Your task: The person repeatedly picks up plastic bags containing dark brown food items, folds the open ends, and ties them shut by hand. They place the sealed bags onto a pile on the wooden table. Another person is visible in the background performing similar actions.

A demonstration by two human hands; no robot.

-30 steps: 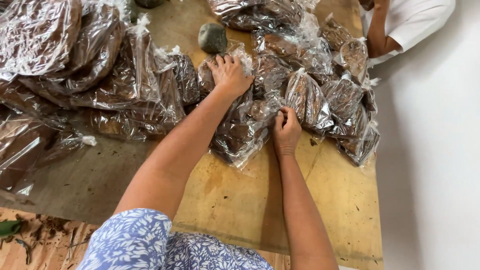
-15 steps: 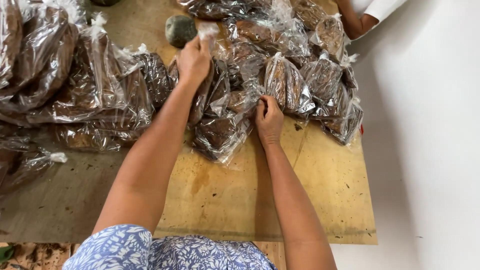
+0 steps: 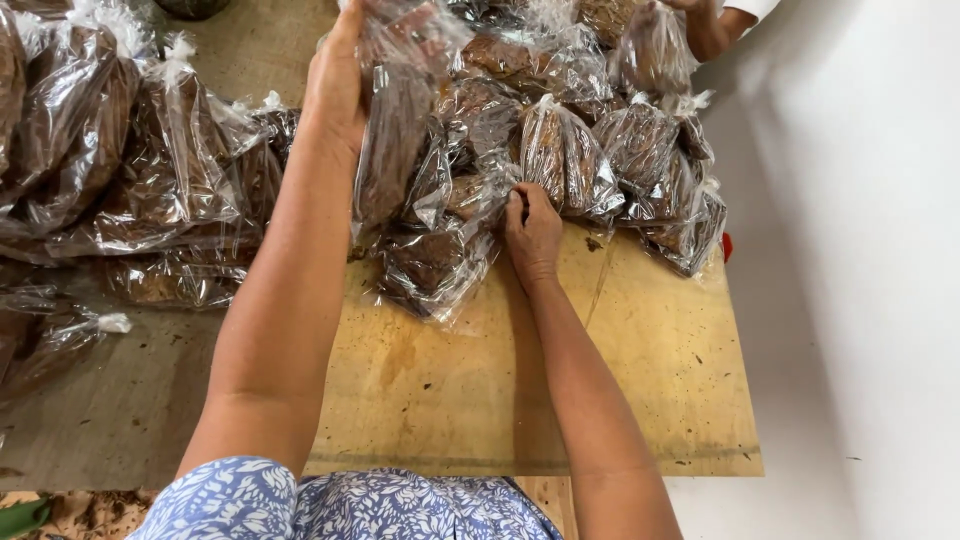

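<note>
My left hand (image 3: 338,85) grips a long clear plastic bag of brown stuff (image 3: 395,140) and holds it up on end at the left of a heap of bags (image 3: 600,150). My right hand (image 3: 532,232) lies lower, fingers curled into the crinkled plastic of a flat bag (image 3: 430,265) at the front of the heap. The bags rest on a yellowish wooden board (image 3: 600,380). My sleeves are blue with a white flower print.
A second pile of filled clear bags (image 3: 120,170) covers the grey surface at the left. Another person's arm in a white sleeve (image 3: 715,25) reaches in at the top right. A white wall or floor (image 3: 860,250) runs along the right.
My left hand has gone from resting flat on the heap to lifting one bag upright. My right hand stays at the front bag. The view has shifted nearer.
</note>
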